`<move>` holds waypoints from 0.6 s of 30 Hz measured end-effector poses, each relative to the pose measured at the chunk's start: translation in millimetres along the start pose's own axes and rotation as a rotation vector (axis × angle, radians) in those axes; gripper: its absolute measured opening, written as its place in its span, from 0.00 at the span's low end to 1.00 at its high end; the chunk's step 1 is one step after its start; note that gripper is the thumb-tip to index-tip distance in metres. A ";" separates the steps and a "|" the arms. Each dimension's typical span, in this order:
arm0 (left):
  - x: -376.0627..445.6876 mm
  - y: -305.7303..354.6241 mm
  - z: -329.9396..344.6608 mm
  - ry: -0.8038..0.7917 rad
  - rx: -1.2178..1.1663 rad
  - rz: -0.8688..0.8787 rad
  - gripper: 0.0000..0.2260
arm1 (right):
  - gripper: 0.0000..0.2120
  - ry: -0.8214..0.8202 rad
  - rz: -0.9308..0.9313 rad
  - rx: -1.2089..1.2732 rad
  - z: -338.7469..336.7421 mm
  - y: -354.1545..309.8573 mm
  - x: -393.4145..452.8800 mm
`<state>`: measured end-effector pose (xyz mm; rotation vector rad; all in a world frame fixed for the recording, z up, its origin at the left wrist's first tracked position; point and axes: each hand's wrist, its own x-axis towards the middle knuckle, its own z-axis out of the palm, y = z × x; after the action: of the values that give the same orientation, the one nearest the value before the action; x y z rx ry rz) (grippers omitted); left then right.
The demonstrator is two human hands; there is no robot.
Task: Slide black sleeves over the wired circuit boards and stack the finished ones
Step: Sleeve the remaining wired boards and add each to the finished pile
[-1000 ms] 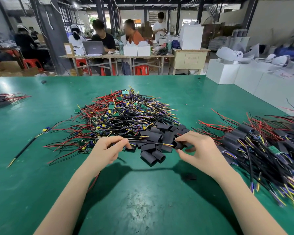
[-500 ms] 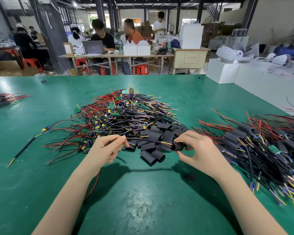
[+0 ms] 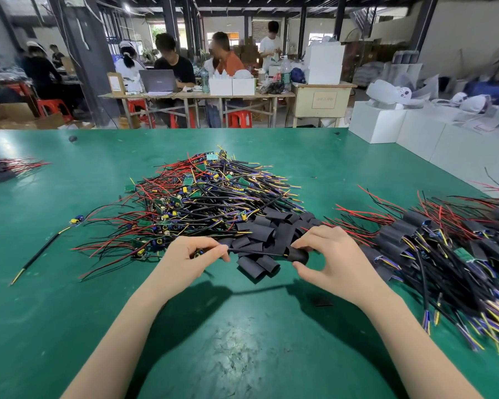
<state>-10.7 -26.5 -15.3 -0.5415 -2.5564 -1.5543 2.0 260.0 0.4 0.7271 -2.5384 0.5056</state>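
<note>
1. The left hand (image 3: 195, 256) pinches one end of a black cable (image 3: 254, 251), fingers curled round a small part too hidden to name.
2. The right hand (image 3: 329, 260) pinches a black sleeve (image 3: 298, 255) at the cable's other end, just above the green table (image 3: 242, 341).
3. Loose sleeves (image 3: 271, 228) are heaped between the hands, touching the big pile of wired circuit boards (image 3: 202, 203) behind.
4. The sleeved stack (image 3: 444, 254) lies to the right, wires fanning out.
5. A lone wired board (image 3: 77, 220) sits apart, left.
6. Beyond the table: white boxes (image 3: 386, 125), people seated at a far workbench (image 3: 196, 95) with a laptop (image 3: 157, 81).
</note>
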 end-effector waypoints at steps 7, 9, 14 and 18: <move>-1.4 4.6 13.6 -0.035 0.102 0.071 0.11 | 0.06 -0.047 -0.055 -0.117 6.4 -5.4 3.1; -1.3 3.9 14.2 -0.052 0.130 0.092 0.10 | 0.07 -0.051 -0.051 -0.096 6.6 -6.2 3.0; -2.7 5.1 27.1 -0.105 0.149 0.065 0.06 | 0.08 -0.060 -0.095 -0.001 12.3 -17.3 3.1; -4.0 7.6 36.8 -0.279 0.096 0.037 0.20 | 0.08 -0.096 -0.116 0.063 21.4 -29.0 3.2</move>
<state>-0.8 8.0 -27.4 -0.8428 -2.7846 -1.4246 9.2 226.0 -9.4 0.9370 -2.5595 0.5241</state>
